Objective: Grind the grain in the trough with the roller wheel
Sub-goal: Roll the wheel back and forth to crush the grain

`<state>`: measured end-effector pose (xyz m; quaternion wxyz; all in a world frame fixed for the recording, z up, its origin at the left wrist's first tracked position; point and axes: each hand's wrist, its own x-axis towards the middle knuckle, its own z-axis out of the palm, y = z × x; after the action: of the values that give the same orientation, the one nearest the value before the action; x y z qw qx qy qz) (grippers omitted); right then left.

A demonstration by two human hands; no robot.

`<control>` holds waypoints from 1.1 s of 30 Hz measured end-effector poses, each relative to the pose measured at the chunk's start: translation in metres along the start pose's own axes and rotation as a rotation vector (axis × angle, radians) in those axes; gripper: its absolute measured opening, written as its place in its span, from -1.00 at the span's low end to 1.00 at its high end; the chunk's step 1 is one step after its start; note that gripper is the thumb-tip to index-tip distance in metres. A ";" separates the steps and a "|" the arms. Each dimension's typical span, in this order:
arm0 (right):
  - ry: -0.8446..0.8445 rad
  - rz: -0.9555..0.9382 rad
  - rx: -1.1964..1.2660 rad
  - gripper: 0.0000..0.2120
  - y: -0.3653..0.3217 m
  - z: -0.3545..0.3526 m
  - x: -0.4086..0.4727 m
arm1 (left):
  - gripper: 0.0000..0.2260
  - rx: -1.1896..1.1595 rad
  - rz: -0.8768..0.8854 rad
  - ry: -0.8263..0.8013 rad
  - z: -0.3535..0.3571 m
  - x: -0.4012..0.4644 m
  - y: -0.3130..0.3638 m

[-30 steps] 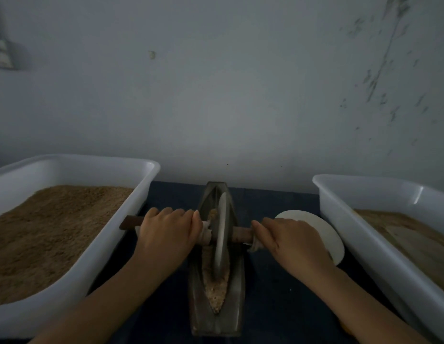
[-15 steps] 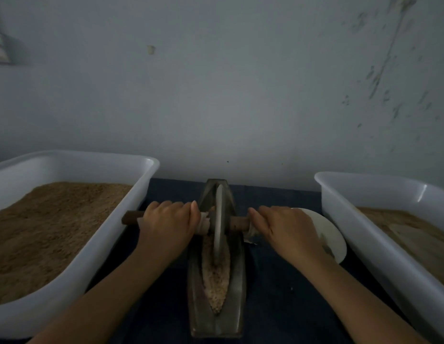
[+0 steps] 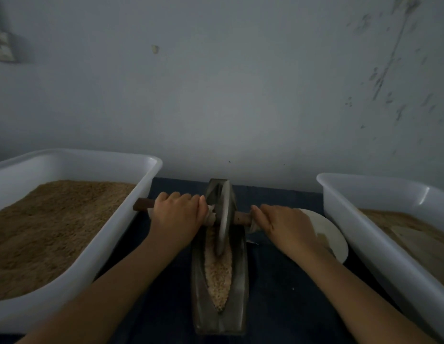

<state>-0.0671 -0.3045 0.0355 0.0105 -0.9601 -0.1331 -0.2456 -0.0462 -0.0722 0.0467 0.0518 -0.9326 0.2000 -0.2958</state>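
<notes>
White plastic is walling the left tub (image 3: 131,220), which is sitting well to the left of the trough (image 3: 198,294) and holding a heap of brown meal (image 3: 49,229). Just left of the trough, the left hand (image 3: 177,217) is curling its fingers over the wooden axle (image 3: 141,204), gripping it tight beside the roller wheel (image 3: 223,219). That wheel is standing upright in the far half of the trough, its rim sitting down in the grain (image 3: 218,276), which is lying pale along the groove toward the near tip. Just right of the trough, the right hand (image 3: 288,228) is wrapping around the other end of the axle, fingers closed over it. Beside it a white plate (image 3: 332,234) is lying on the dark bench (image 3: 278,294), and well to the right a second tub (image 3: 359,234) is holding more brown material.

Grinding is under way, mid-stroke. Next, the wheel is probably needing a pull back toward the near tip, with even downward pressure from both hands so the rim is staying in the groove and not riding up the sides.

Compared with a second ago, the wheel and both hands are sitting farther along the trough toward the wall, leaving more grain uncovered on the near side.
</notes>
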 end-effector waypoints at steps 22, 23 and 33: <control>0.075 0.019 -0.046 -0.74 -0.011 -0.012 -0.004 | -0.48 -0.073 -0.036 0.065 -0.001 -0.009 0.003; 0.059 0.062 -0.027 -0.67 -0.008 -0.007 0.000 | -0.62 -0.075 -0.049 0.096 0.001 -0.004 0.003; 0.023 0.054 0.045 -0.62 -0.003 -0.001 0.001 | -0.73 -0.097 -0.103 0.094 -0.001 -0.003 0.003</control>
<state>-0.0675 -0.3017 0.0371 0.0404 -0.9600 -0.1125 -0.2530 -0.0499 -0.0742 0.0456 -0.0182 -0.9282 0.1681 -0.3315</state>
